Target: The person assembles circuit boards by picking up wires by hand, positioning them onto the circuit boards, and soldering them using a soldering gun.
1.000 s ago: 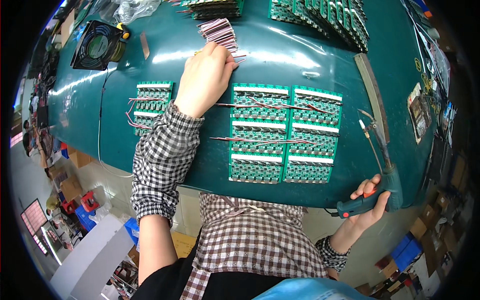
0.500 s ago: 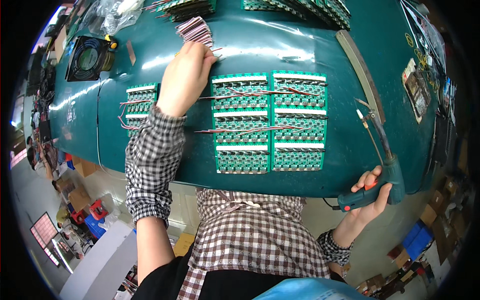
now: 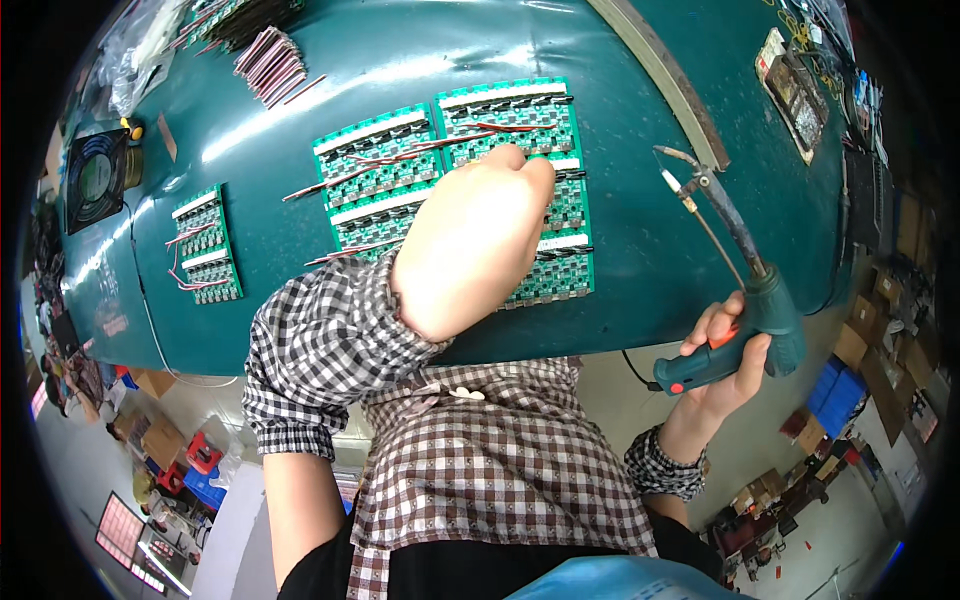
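My left hand [image 3: 480,235], its fingers closed, lies over two panels of green circuit boards and hides their middle. Whatever it pinches is out of sight beneath it. The left panel [image 3: 375,137] and the right panel [image 3: 510,98] stand side by side, with white strips and black leads in rows. Red and black wires [image 3: 330,183] lie across them. My right hand [image 3: 722,392] is wrapped round the handle of a green soldering gun [image 3: 775,310] with an orange-red trigger. Its tip points up and left, apart from the boards.
A bundle of cut wires [image 3: 272,65] lies far left, near stacked boards [image 3: 245,22]. A smaller board panel [image 3: 210,250] and a black fan [image 3: 97,180] are at the left. A long bar [image 3: 665,75] crosses the far right, with a worn metal box [image 3: 795,90] beyond it.
My left hand has moved from the wire bundle rightward and nearer, onto the board panels. My right hand keeps its grip on the soldering gun. The view has shifted to the right.
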Demonstrator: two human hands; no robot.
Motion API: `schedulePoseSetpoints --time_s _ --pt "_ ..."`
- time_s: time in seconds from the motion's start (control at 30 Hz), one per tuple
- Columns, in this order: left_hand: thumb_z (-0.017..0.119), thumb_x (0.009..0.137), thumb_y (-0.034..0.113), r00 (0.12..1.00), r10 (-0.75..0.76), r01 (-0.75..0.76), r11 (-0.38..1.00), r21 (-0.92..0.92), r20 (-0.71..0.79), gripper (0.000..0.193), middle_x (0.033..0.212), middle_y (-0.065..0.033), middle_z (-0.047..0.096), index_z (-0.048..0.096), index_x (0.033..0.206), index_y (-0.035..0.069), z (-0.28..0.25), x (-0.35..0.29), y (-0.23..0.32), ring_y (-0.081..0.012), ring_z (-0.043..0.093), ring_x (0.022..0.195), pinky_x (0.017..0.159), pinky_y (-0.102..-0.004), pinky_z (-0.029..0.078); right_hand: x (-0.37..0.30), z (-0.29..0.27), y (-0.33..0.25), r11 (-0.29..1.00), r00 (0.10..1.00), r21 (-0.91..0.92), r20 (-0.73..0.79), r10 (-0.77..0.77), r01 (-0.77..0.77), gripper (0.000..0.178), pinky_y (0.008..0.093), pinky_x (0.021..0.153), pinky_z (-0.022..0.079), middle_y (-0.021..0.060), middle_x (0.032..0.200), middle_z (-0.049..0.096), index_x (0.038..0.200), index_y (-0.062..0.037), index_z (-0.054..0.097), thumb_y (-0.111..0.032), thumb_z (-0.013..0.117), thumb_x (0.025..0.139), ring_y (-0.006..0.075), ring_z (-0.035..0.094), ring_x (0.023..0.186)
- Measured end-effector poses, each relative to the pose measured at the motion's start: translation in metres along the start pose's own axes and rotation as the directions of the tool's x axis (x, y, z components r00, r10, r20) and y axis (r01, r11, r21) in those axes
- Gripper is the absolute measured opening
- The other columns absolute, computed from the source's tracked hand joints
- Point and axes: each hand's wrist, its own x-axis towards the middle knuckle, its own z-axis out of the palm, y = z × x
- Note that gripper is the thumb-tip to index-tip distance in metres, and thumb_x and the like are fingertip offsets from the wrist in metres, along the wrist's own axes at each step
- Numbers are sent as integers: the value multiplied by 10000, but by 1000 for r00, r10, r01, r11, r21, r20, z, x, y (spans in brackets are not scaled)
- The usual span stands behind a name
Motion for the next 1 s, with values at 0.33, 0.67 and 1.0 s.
schedulePoseSetpoints --time_s 0.33,0.67,1.0 --pt "597 791 18 984 124 -105 984 144 -129 89 806 -132 530 525 844 9 13 -7 -9 -318 555 711 632 -395 459 -5 -6 -1 997 999 -77 18 31 -30 483 276 517 536 114 829 513 1079 82 436 -370 496 920 187 531 705" --pt "619 752 35 980 63 -46 995 92 -187 115 763 -121 540 518 807 26 28 3 1 -300 570 689 598 -368 468 -16 -5 -5 988 1000 -149 -12 28 -30 491 277 570 580 149 891 550 1112 97 437 -348 505 916 248 604 822" --pt "636 684 59 960 94 -104 994 -21 -265 148 709 -117 515 505 743 25 37 6 -6 -284 569 652 585 -367 473 -25 11 -13 949 995 -312 -97 16 -45 518 332 591 590 174 890 596 1129 103 505 -314 621 846 282 653 788"
